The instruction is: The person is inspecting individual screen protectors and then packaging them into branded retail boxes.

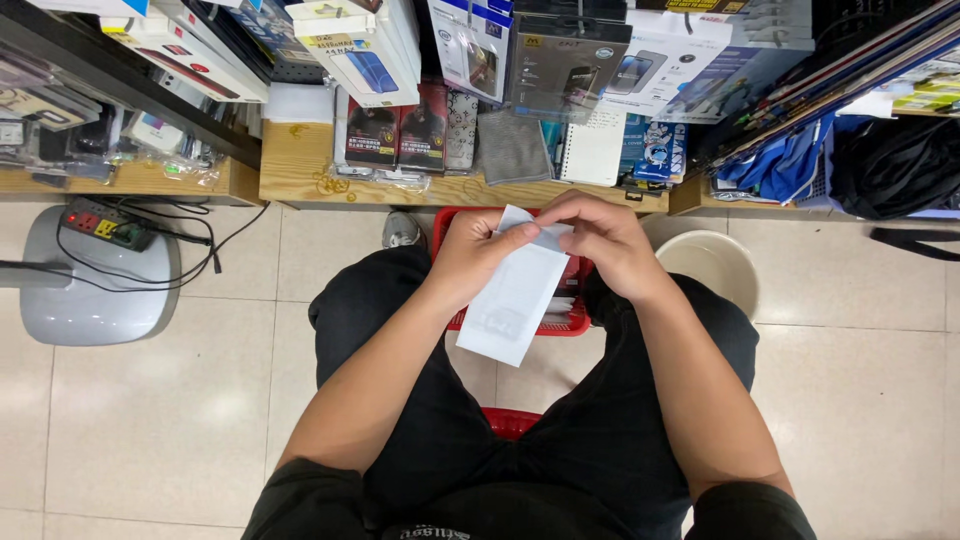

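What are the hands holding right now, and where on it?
Both hands hold a flat white packet by its top end: left hand at the upper left edge, right hand at the top.

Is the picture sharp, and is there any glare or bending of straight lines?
Head view: even, bright indoor light; soft glare patches on the floor tiles; left hand, right hand and the white packet are sharp; the shelf edge and tile joints curve towards the corners, a wide-lens distortion.

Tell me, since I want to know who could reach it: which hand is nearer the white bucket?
Right. The right hand is just left of the white bucket; the left hand is farther left, across the white packet.
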